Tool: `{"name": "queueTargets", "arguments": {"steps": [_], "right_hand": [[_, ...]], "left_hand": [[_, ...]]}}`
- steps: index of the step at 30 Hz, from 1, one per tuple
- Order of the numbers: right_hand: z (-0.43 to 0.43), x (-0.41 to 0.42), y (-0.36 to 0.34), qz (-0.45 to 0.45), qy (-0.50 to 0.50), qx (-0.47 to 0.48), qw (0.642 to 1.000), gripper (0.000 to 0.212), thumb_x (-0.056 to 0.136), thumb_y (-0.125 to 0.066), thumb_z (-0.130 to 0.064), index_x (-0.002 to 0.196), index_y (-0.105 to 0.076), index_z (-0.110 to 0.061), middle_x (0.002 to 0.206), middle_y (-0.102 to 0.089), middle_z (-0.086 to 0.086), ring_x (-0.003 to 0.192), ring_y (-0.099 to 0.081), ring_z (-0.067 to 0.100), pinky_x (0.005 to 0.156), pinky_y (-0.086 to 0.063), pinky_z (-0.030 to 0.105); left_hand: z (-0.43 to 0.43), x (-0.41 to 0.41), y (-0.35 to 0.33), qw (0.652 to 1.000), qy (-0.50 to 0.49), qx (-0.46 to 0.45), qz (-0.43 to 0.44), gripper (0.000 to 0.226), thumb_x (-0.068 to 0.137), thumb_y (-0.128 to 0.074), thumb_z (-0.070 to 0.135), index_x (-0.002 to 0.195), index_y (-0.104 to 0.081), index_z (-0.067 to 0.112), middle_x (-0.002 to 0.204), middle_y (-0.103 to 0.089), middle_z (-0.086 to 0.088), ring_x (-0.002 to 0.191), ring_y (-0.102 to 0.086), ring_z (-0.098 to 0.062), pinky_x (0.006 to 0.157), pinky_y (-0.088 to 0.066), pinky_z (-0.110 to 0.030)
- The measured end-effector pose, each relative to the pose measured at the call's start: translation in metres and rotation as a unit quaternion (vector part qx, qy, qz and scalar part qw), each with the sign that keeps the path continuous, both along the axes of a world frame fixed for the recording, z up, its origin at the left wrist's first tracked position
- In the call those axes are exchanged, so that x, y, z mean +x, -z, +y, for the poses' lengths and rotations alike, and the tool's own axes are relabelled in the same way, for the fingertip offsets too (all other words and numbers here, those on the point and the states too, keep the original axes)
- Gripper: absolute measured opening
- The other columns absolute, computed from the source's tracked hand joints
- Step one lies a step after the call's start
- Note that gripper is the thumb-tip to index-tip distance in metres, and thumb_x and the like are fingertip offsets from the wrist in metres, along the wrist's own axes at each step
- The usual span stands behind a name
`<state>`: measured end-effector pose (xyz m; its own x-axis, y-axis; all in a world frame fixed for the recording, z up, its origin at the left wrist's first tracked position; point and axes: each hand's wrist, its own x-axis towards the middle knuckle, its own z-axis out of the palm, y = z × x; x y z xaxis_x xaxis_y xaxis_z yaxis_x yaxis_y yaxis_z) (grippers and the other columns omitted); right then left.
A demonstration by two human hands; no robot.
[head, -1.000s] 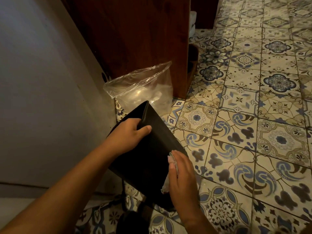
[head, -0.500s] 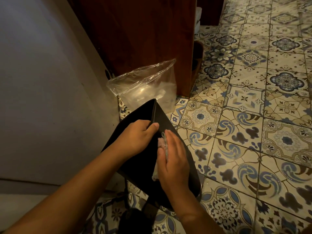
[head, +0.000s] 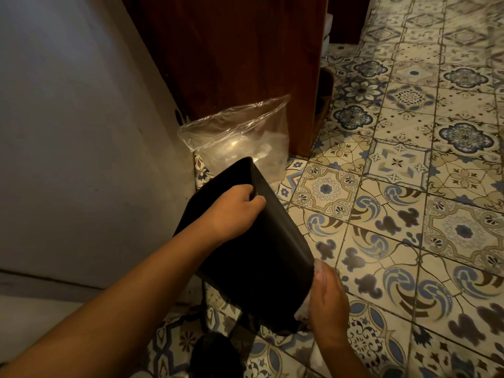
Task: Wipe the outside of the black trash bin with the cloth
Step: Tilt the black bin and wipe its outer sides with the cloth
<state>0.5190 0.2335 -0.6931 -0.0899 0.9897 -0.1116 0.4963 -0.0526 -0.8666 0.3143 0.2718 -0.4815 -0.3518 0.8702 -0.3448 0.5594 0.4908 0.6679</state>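
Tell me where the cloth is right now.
In the head view, lower right: the cloth is under the right hand, pressed against the black trash bin's right edge.

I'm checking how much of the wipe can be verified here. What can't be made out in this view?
- Cloth: mostly covered by the right hand and blurred.
- Black trash bin: its far sides face away, its inside is dark, and its base is lost in shadow.
- Left hand: fingertips hidden over the rim.
- Plastic bag: contents unclear.
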Motion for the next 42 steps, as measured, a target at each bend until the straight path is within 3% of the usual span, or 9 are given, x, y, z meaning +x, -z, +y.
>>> {"name": "queueTargets", "arguments": {"steps": [4, 6, 9, 11, 14, 17, 25, 33, 42], "right_hand": [[0.003, 0.004, -0.015, 0.063, 0.029, -0.015, 0.997, 0.056, 0.101, -0.031, -0.056, 0.135, -0.060, -0.023, 0.129, -0.064, -0.005, 0.123, -0.059, 0.014, 0.106, -0.048, 0.037], [0.015, -0.004, -0.032, 0.100, 0.033, -0.025, 0.994, 0.043, 0.105, -0.037, -0.047, 0.135, -0.060, -0.028, 0.130, -0.065, -0.005, 0.123, -0.059, 0.011, 0.106, -0.050, 0.039], [0.038, -0.025, -0.066, 0.135, 0.005, 0.001, 0.991, 0.046, 0.102, -0.038, -0.045, 0.138, -0.059, -0.024, 0.128, -0.062, -0.008, 0.114, -0.054, -0.011, 0.097, -0.042, 0.009], [0.053, -0.040, -0.085, 0.136, -0.012, 0.041, 0.990, 0.048, 0.101, -0.037, -0.041, 0.138, -0.058, -0.019, 0.126, -0.061, -0.007, 0.109, -0.052, -0.018, 0.089, -0.035, -0.003], [0.065, -0.062, -0.100, 0.118, -0.045, 0.089, 0.988, 0.050, 0.103, -0.035, -0.040, 0.143, -0.053, -0.016, 0.142, -0.056, -0.001, 0.128, -0.052, 0.003, 0.105, -0.037, 0.010], [0.065, -0.079, -0.098, 0.098, -0.063, 0.114, 0.987, 0.061, 0.101, -0.028, -0.048, 0.151, -0.044, -0.016, 0.159, -0.041, 0.001, 0.150, -0.032, 0.015, 0.119, -0.030, 0.031], [0.059, -0.075, -0.074, -0.016, -0.094, 0.160, 0.982, 0.065, 0.101, -0.026, -0.046, 0.160, -0.022, -0.019, 0.170, -0.013, -0.002, 0.158, -0.002, 0.014, 0.124, -0.016, 0.033], [0.030, -0.035, -0.010, -0.035, -0.032, 0.102, 0.994, 0.065, 0.100, -0.025, -0.042, 0.161, -0.021, -0.019, 0.171, -0.010, -0.002, 0.158, -0.004, 0.015, 0.122, -0.018, 0.035], [-0.015, -0.011, 0.020, -0.019, 0.095, -0.026, 0.995, 0.071, 0.103, -0.020, -0.057, 0.158, -0.027, -0.012, 0.167, -0.021, 0.005, 0.151, -0.026, 0.023, 0.113, -0.026, 0.030]], "left_hand": [[-0.007, 0.000, -0.003, 0.998, 0.052, 0.022, -0.007, 0.026, 0.098, -0.055, 0.026, 0.089, -0.059, 0.002, 0.070, -0.049, -0.006, 0.055, -0.045, -0.013, 0.058, -0.037, -0.033], [-0.015, -0.004, -0.001, 0.996, 0.080, 0.038, -0.031, 0.022, 0.098, -0.055, 0.026, 0.098, -0.064, 0.006, 0.078, -0.062, -0.008, 0.063, -0.058, -0.018, 0.060, -0.046, -0.037], [-0.024, -0.009, 0.010, 0.995, 0.090, 0.022, -0.048, 0.025, 0.092, -0.053, 0.033, 0.104, -0.066, 0.015, 0.095, -0.071, -0.013, 0.085, -0.070, -0.030, 0.075, -0.057, -0.049], [-0.028, -0.009, 0.020, 0.996, 0.089, 0.004, -0.018, 0.036, 0.083, -0.049, 0.040, 0.102, -0.064, 0.013, 0.094, -0.071, -0.015, 0.085, -0.069, -0.033, 0.076, -0.057, -0.056], [-0.034, -0.003, 0.037, 0.997, 0.070, 0.027, 0.034, 0.042, 0.088, -0.047, 0.048, 0.094, -0.063, 0.010, 0.084, -0.069, -0.017, 0.075, -0.067, -0.034, 0.067, -0.055, -0.058], [-0.039, 0.008, 0.047, 0.994, 0.054, 0.061, 0.071, 0.059, 0.083, -0.041, 0.067, 0.087, -0.064, 0.013, 0.073, -0.067, -0.012, 0.065, -0.065, -0.029, 0.063, -0.055, -0.053], [-0.038, 0.008, 0.059, 0.989, 0.056, 0.081, 0.108, 0.038, 0.098, -0.048, 0.044, 0.080, -0.061, 0.013, 0.064, -0.064, -0.011, 0.055, -0.061, -0.026, 0.055, -0.052, -0.049], [-0.039, 0.000, 0.065, 0.986, 0.068, 0.087, 0.123, 0.038, 0.100, -0.048, 0.042, 0.071, -0.053, 0.017, 0.059, -0.054, -0.009, 0.050, -0.051, -0.021, 0.050, -0.043, -0.041], [-0.035, 0.006, 0.064, 0.978, 0.096, 0.109, 0.147, 0.041, 0.099, -0.049, 0.042, 0.073, -0.053, 0.011, 0.057, -0.052, -0.010, 0.047, -0.045, -0.018, 0.051, -0.043, -0.042]]}}
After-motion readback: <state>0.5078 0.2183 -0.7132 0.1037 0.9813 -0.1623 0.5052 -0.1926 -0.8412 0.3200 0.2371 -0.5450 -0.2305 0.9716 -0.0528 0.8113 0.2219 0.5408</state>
